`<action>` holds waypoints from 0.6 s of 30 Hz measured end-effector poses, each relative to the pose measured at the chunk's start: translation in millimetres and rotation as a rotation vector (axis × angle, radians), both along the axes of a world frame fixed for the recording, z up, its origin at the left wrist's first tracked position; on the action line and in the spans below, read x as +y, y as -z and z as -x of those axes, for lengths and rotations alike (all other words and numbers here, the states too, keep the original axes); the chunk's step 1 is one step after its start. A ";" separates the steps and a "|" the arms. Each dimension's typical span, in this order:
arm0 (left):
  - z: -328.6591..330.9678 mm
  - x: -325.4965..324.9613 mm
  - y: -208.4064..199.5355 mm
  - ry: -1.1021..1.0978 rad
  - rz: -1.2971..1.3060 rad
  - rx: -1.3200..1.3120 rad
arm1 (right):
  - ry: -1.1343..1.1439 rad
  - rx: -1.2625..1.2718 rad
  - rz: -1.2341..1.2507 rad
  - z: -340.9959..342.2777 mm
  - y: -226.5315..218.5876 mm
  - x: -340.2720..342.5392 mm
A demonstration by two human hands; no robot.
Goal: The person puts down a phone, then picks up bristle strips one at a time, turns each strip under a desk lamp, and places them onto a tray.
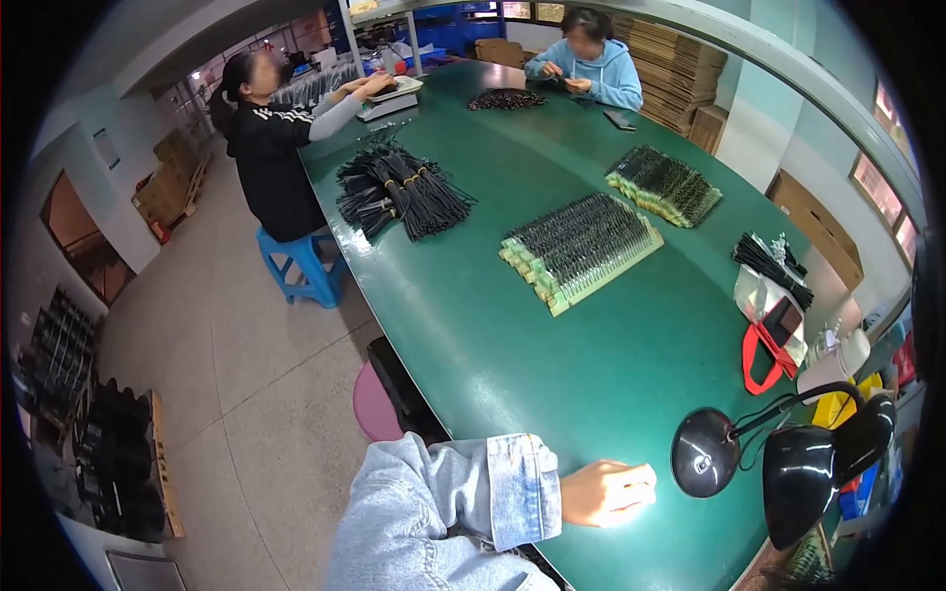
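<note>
My left hand (608, 493), in a light denim sleeve, rests on the green table (493, 379) near its front edge. Its fingers are curled closed in a bright patch of light, and whatever they hold, if anything, is hidden. My right hand is out of view. Just right of the hand stands a black desk lamp, with its round base (706, 452) and glossy head (800, 483). Farther up the table lie two blocks of black wire-like pieces (581, 246) (665, 185) set in rows on pale green-yellow strips.
Bundled black cables (404, 192) lie at the table's left edge. On the right are more cables (774, 266), a red strap (757, 362) and a white cup (834, 362). Two people sit at the far end. A blue stool (301, 264) and a pink seat (374, 404) stand left.
</note>
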State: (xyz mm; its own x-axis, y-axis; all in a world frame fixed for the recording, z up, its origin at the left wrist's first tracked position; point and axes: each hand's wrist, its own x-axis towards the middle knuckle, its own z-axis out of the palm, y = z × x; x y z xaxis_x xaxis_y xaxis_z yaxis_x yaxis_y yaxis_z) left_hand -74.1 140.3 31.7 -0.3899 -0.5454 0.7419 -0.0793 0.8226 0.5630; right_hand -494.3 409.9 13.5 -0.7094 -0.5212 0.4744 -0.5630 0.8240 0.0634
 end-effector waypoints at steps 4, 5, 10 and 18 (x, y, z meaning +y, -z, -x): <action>1.2 3.8 1.7 0.054 -0.025 0.058 | -0.043 -0.079 -0.020 -7.5 -9.8 -7.3; 2.1 5.0 2.6 0.041 -0.020 0.055 | -0.045 -0.047 -0.024 -5.8 -7.9 -6.9; -4.2 6.6 -3.7 0.051 -0.010 0.041 | -0.048 0.115 -0.061 4.6 9.4 -5.6; -8.2 14.1 -5.1 0.071 0.044 0.046 | -0.277 0.381 0.110 73.7 63.6 28.5</action>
